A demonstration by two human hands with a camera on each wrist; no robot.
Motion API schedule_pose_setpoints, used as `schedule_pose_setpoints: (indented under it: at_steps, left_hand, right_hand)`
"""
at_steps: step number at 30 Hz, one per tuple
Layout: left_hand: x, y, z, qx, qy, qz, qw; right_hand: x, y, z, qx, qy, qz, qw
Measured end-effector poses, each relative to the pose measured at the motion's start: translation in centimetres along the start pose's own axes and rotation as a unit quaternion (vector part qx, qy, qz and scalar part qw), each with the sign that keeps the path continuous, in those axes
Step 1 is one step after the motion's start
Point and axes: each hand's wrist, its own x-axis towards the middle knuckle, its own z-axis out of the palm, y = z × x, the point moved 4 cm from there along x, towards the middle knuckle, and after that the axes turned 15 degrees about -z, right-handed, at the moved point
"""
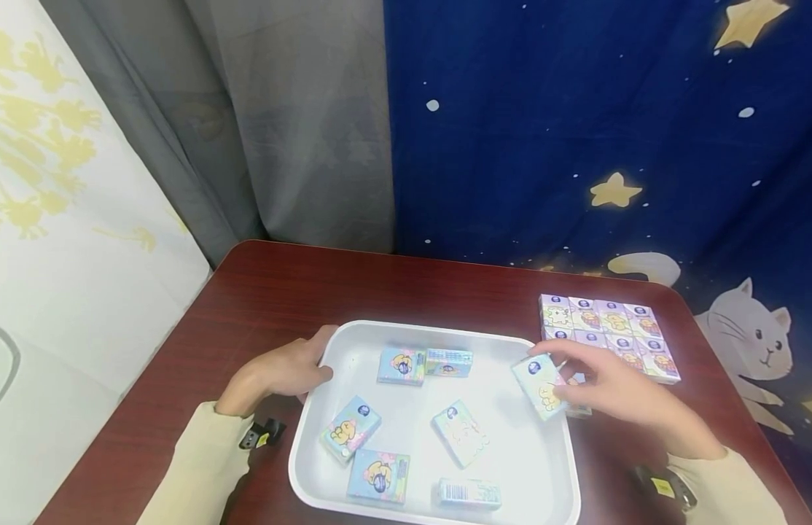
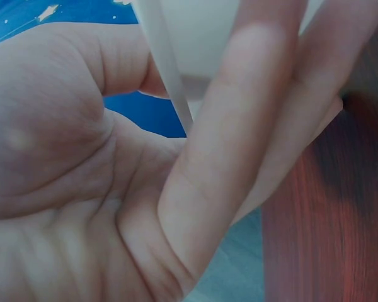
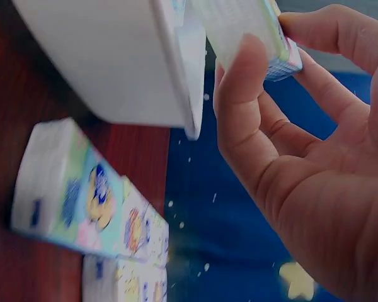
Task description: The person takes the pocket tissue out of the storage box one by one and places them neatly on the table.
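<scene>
A white tray point(image 1: 531, 459) lies on the table with several small light-blue tissue packs point(image 1: 460, 434) scattered inside, printed with cartoon figures. My left hand point(image 1: 284, 375) grips the tray's left wall, thumb at the rim and fingers outside; the left wrist view shows the tray wall point(image 2: 170, 69) between them. Over the tray's right edge, my right hand point(image 1: 609, 383) pinches one light-blue tissue pack point(image 1: 539, 385) between thumb and fingers. In the right wrist view this held pack point(image 3: 239, 28) is above the rim. Another blue tissue pack point(image 3: 94, 195) stands outside the tray, mostly hidden by my hand in the head view.
Purple-and-white tissue packs point(image 1: 616, 317) stand in tight rows on the table to the right of the tray. The dark red wooden table point(image 1: 262, 292) ends at the back against a grey curtain point(image 1: 314, 131) and a blue curtain point(image 1: 511, 146) with stars.
</scene>
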Motion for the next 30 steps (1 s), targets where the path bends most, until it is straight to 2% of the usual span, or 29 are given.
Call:
schedule_pose_setpoints:
  at_steps: [3,5,10,13,22,27,30]
  left_hand:
    - [-0.1,0.0,0.0,-0.007,-0.003,-0.004,1.0]
    - [-0.1,0.0,0.0,-0.012,-0.005,-0.005,0.9999]
    - [0.0,-0.1,0.0,-0.018,-0.009,-0.002,0.9998]
    - [0.0,-0.1,0.0,-0.019,-0.009,-0.002,0.9998]
    - [-0.1,-0.1,-0.1,-0.017,-0.003,0.002,0.9998]
    - [0.0,-0.1,-0.1,-0.011,0.0,0.003,0.9999]
    - [-0.1,0.0,-0.1,-0.014,-0.001,0.003,0.9999]
  right_hand:
    - [-1.4,0.9,-0.3,0.023,0.02,-0.003,1.0]
    - [-2.3,1.5,-0.5,0.034,0.033,-0.022,0.999]
    - [-4.4,2.9,-1.0,0.105,0.051,-0.02,0.993]
    - [-5.6,3.9,-1.3,0.13,0.067,0.007,0.989]
    - [-8.3,7.4,-1.8,0.112,0.133,0.066,0.982]
    - [-9.5,9.1,-1.7,0.117,0.162,0.119,0.973]
    - [-9.9,9.8,-1.5,0.118,0.166,0.147,0.968]
